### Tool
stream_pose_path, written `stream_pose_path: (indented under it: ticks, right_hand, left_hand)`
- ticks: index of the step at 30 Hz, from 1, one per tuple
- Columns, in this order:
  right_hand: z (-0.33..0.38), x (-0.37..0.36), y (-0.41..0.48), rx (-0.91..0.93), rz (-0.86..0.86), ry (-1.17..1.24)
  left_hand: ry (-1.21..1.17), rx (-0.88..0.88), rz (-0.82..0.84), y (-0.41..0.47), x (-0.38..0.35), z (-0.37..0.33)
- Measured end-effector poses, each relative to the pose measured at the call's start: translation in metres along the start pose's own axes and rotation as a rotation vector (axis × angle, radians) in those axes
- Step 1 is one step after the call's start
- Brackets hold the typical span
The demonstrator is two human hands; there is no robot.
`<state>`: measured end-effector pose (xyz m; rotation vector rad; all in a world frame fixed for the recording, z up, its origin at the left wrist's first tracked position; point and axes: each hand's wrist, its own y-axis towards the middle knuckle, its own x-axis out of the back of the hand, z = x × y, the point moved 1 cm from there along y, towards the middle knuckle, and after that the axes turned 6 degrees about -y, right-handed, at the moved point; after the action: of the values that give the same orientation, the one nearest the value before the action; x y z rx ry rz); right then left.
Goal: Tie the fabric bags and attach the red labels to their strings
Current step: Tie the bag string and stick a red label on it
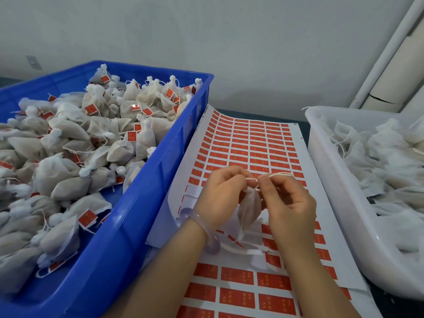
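Both grips are closed on the string (278,174). The left hand (220,193) and right hand (289,203) pinch it above a fabric bag (250,210) that hangs between them, long axis near vertical and neck up, with the knot hidden by the fingertips. Beneath lies the sheet of red labels (247,143), its gold print illegible, between a blue crate (160,168) and a white tub (332,191) cut off at the right.

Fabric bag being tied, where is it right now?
Head view, lower centre: the bag hangs between the left hand and right hand, over the label sheet.

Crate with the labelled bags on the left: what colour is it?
The crate is blue; head view shows it best.
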<state>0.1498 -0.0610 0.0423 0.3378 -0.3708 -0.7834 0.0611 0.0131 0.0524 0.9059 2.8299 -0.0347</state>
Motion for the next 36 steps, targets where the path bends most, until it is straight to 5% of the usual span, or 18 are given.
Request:
stream_pose_path:
  ticks: [12,30,36]
  right_hand:
    - [0.0015,0.0044,0.0042,-0.163,0.007,0.173]
    - [-0.0074,0.004,0.006,-0.403,0.214,0.38]
    - [-0.0048,0.0044,0.007,-0.333,0.233,0.327]
  left_hand:
    - [0.033,-0.055,0.272,-0.0078,-0.0041,-0.0015]
    - [0.002,-0.113,0.12,-0.0038,-0.0034,0.0038]
    - [-0.017,-0.124,0.108,-0.0026,-0.0018,0.0036]
